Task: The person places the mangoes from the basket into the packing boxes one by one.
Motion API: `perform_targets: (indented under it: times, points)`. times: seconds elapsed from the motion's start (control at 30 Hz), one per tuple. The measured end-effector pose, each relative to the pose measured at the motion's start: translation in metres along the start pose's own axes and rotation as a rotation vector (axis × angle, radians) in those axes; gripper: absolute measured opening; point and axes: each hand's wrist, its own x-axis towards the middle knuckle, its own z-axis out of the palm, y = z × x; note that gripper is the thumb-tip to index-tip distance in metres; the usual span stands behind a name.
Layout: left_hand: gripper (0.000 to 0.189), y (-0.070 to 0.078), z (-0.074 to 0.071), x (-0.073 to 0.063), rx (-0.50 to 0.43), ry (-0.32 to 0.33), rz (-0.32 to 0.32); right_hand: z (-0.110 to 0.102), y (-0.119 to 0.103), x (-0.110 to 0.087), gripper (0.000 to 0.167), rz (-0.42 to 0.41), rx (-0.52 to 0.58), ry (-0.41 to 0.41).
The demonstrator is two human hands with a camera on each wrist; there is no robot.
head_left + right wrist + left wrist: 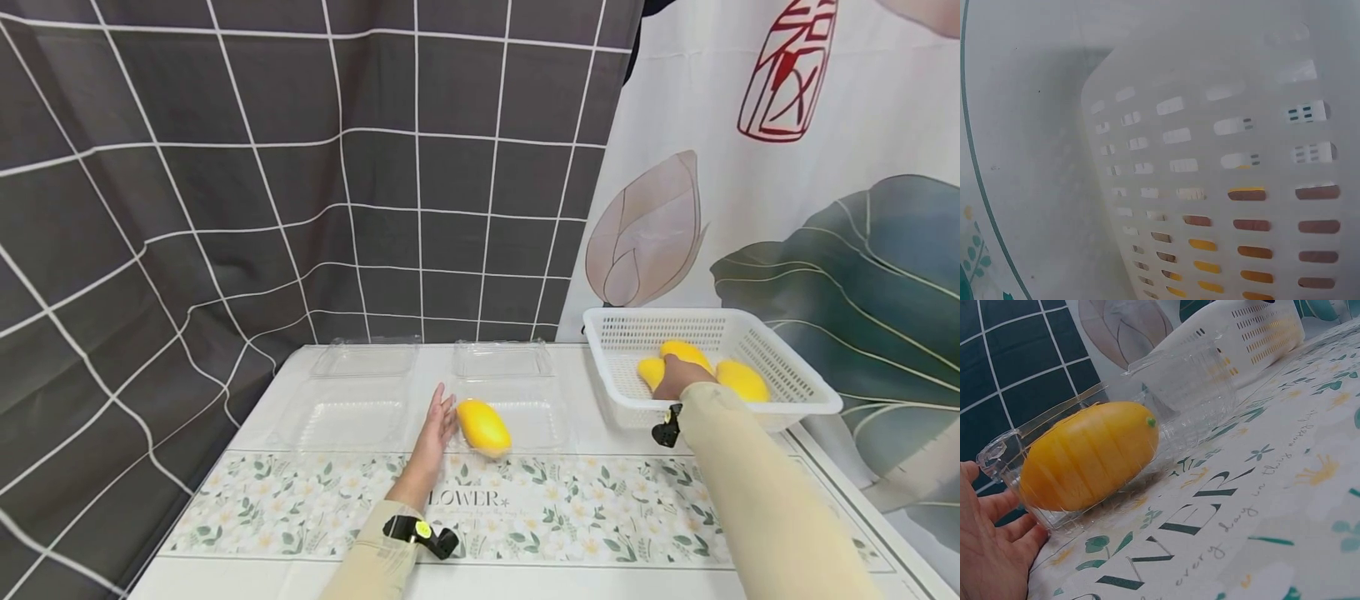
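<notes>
A yellow mango (483,427) with a small green dot at its end lies in the right-hand clear plastic clamshell box (536,425). My left hand (437,425) is beside that box, fingers extended with the tips right at its wall, as the left wrist view also shows. Over in the white slotted basket (611,379), my right hand (678,377) reaches down and grips a mango (650,371). Two more mangoes lie near it, one behind (688,353) and another to the right (742,381). In the right wrist view the basket wall (1210,181) mostly hides the hand and fruit.
A second clear clamshell box (341,427) stands lidded open on the left of the table. A floral printed strip (585,512) runs along the table's front. Behind hang a dark grid-patterned curtain (450,175) and a white leaf-print cloth (720,183).
</notes>
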Motion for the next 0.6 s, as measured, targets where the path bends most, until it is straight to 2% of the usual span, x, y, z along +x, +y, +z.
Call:
perform_targets:
  times: [0.13,0.37,0.47,0.6]
  points:
    - [0.061,0.000,0.000,0.000,-0.011,-0.005,0.008,0.004,0.005,0.009,0.094,-0.008,-0.011,0.023]
    - [0.057,-0.002,-0.002,-0.003,-0.023,-0.002,-0.003,0.007,0.022,0.052,0.097,-0.057,-0.029,0.010]
    - [0.057,-0.003,-0.001,-0.004,-0.024,-0.009,-0.005,-0.002,0.017,0.056,0.097,-0.082,-0.038,0.018]
    - [0.058,-0.002,-0.001,0.000,-0.012,-0.014,-0.003,-0.016,-0.009,0.044,0.095,-0.115,-0.029,0.053]
